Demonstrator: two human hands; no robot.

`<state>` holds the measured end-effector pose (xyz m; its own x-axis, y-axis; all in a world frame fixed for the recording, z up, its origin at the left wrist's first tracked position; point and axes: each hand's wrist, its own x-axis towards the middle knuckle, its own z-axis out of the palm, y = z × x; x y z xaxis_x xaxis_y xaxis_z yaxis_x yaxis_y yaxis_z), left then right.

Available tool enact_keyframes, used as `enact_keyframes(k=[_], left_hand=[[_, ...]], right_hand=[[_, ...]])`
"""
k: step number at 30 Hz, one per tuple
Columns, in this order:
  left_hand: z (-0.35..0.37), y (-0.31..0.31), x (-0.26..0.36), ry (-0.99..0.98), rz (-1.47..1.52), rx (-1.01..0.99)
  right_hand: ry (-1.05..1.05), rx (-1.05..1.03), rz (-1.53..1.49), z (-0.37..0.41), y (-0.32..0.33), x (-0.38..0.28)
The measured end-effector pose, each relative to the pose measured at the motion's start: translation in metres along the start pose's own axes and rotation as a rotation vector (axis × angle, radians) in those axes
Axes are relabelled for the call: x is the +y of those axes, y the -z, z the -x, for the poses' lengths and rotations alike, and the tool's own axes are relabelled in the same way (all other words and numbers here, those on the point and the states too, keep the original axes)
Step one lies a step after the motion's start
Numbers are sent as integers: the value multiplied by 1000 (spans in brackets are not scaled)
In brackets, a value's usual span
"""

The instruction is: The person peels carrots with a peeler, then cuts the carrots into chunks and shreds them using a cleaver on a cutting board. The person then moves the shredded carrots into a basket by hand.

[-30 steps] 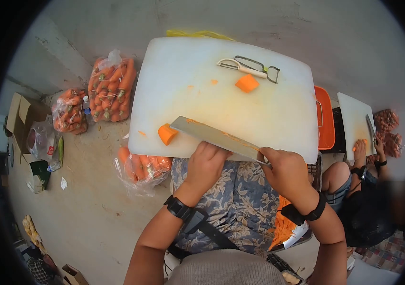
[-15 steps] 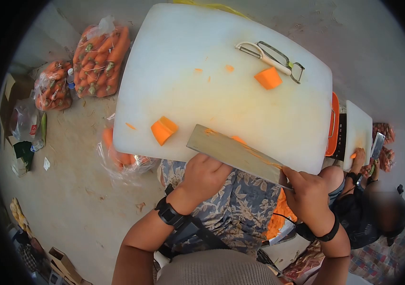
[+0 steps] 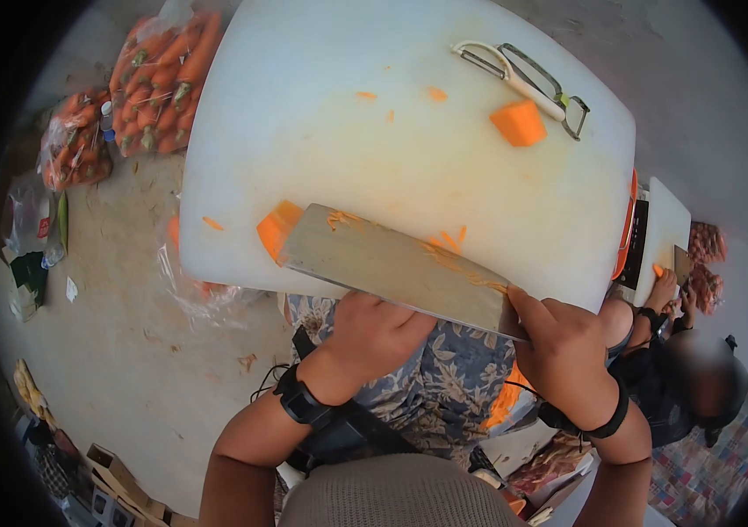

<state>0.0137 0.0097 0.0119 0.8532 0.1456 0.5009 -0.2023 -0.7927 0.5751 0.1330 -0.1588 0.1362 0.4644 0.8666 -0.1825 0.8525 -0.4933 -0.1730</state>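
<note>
The right hand (image 3: 558, 338) is clenched round the handle end of a broad cleaver (image 3: 391, 263), whose blade lies nearly flat and slants off toward ten o'clock. The left hand (image 3: 374, 329) sits curled just beside it at nine o'clock, its fingers tucked behind the blade's near edge. Whether they grip anything cannot be told. The two hands are apart, both at the near rim of a large white cutting board (image 3: 348, 158) lying over the person's flower-print lap.

There are two carrot pieces on the board. One carrot chunk (image 3: 274, 227) sits at the blade's tip, half hidden by the steel. The second chunk (image 3: 519, 123) lies well apart at one o'clock, just beside what look like two peelers (image 3: 519, 77) — one white-handled, one dark wire. Thin orange shavings cling to the blade, and a few scraps dot the board.

Three clear bags hold whole carrots on the concrete floor: a large bag (image 3: 163, 79) and a smaller bag (image 3: 75, 145) at ten o'clock, and a third bag (image 3: 194, 285) partly under the board's left edge.

At three o'clock another person crouches at a smaller white board (image 3: 665, 220), with an orange tray (image 3: 629, 224) between the two boards.
</note>
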Motion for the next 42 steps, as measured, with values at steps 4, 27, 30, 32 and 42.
enact_keyframes(k=[4,27,30,32,42], left_hand=[[4,-2,-1,37,63,4],[14,-6,2,68,31,10],[9,-6,-1,69,127,17],[2,-2,1,54,113,19],[13,-6,0,80,81,16]], right_hand=[[-2,-51,50,19,11,1],[-38,-70,-1,20,8,3],[16,-34,34,3,-2,4],[26,-22,62,-7,-9,2],[37,-66,25,10,15,1]])
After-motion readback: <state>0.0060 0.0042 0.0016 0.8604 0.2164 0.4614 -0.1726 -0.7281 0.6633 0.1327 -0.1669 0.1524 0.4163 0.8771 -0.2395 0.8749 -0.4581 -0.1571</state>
